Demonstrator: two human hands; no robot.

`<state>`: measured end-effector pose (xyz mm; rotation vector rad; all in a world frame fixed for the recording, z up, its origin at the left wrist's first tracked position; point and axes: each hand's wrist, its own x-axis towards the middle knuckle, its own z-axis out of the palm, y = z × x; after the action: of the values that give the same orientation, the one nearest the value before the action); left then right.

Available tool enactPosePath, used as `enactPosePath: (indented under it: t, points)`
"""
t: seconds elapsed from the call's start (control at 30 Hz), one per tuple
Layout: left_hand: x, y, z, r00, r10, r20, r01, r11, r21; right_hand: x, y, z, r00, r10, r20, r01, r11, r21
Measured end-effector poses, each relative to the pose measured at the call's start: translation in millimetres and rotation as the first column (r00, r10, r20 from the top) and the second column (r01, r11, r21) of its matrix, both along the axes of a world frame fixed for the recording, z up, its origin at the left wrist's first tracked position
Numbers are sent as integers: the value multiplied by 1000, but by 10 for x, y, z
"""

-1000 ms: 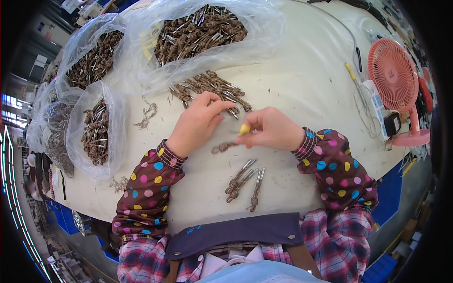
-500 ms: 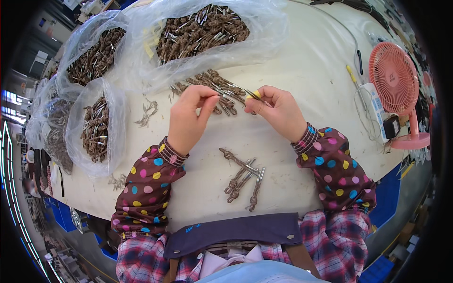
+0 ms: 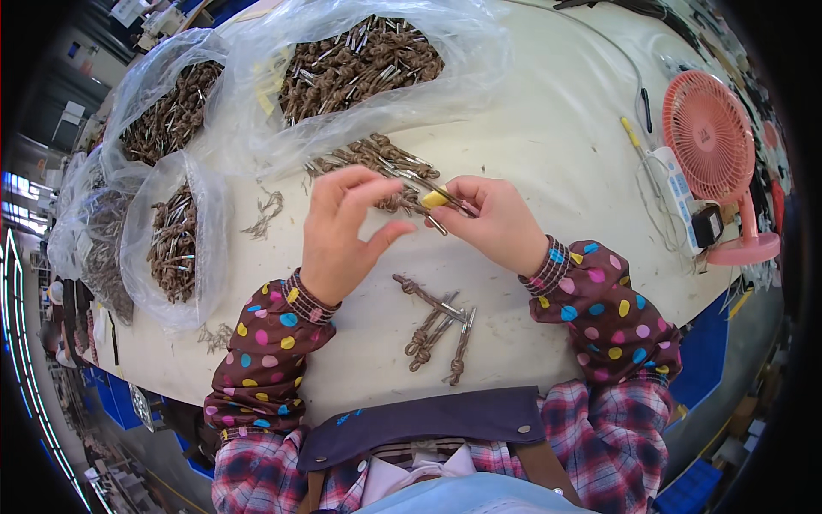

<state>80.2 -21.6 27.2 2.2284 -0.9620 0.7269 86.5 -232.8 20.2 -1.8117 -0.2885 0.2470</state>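
Head view. Left hand (image 3: 342, 231): thumb and fingers spread, nothing seen between them; poised at the near side of the cord pile (image 3: 381, 156). Right hand (image 3: 492, 214): thumb and fingers pinch a yellow tool (image 3: 434, 198) with dark, slim metal parts, at the pile's near right edge. Cannot tell whether a cord is pinched with it. Four knotted cords (image 3: 419, 334) lie nearer the body, one slanting across the metal ends of others. Bags (image 3: 488, 51) of cords stand beyond and to the left.

Risks, judged: the tool's point could nick a cord or the left fingers, being so near both; overlapping cords could snag and drag neighbours; loose wisps (image 3: 267, 214) could catch in knots.
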Motion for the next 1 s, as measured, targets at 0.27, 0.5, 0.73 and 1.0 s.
enactPosePath:
  t: [0.27, 0.5, 0.73, 1.0]
  points:
    - [36, 106, -46, 735, 22, -678, -108, 991, -85, -24, -7, -120, 805, 57, 590, 145, 946, -290]
    - [-3, 48, -129, 611, -84, -787, -172, 957, -235, 20, -21, -67, 979, 13, 205, 39, 968, -248]
    - [0, 48, -51, 819, 77, -569, -65, 997, 41, -67, 40, -20, 950, 16, 313, 69, 964, -257]
    - [1, 23, -142, 621, -58, -782, -174, 962, -210, -77, 37, 5, 906, 52, 419, 104, 934, -342]
